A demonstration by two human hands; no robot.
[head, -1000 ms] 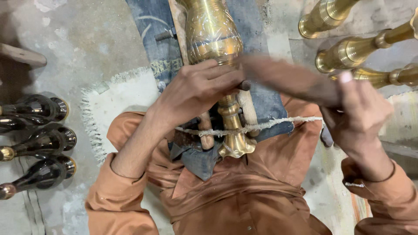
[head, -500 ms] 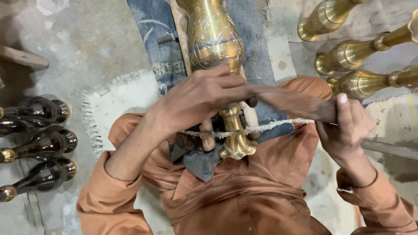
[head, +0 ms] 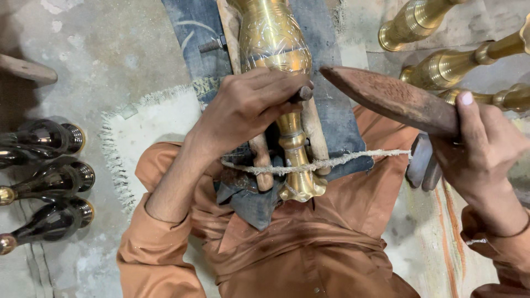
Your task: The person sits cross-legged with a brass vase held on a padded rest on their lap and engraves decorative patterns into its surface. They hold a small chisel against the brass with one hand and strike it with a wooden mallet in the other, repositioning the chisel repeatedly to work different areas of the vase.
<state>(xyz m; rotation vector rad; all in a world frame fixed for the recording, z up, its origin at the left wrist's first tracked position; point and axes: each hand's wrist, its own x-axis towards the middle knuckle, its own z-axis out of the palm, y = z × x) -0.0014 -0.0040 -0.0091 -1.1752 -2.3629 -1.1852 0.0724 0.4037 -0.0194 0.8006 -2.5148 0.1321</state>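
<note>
At the left edge of the frame three dark vases lie side by side on the concrete floor, just where they lay a second ago. Right of them is a fringed white mat. In the centre a brass vase lies along the person's lap, body toward the top of the frame and foot toward the bottom, with a frayed cord stretched across its stem. The left hand lies over the vase's neck, fingers curled tight around a short dark punch whose end pokes out beside the fingertips; this grip has stayed put through the last second. What has changed is on the right: the wooden mallet, clamped in the fist of the right hand, has drawn back from the punch and now hangs a little to its right with a gap between, so I judge it to be between blows of steady tapping on the brass. In the upper right corner more brass vases lie on the floor.
</note>
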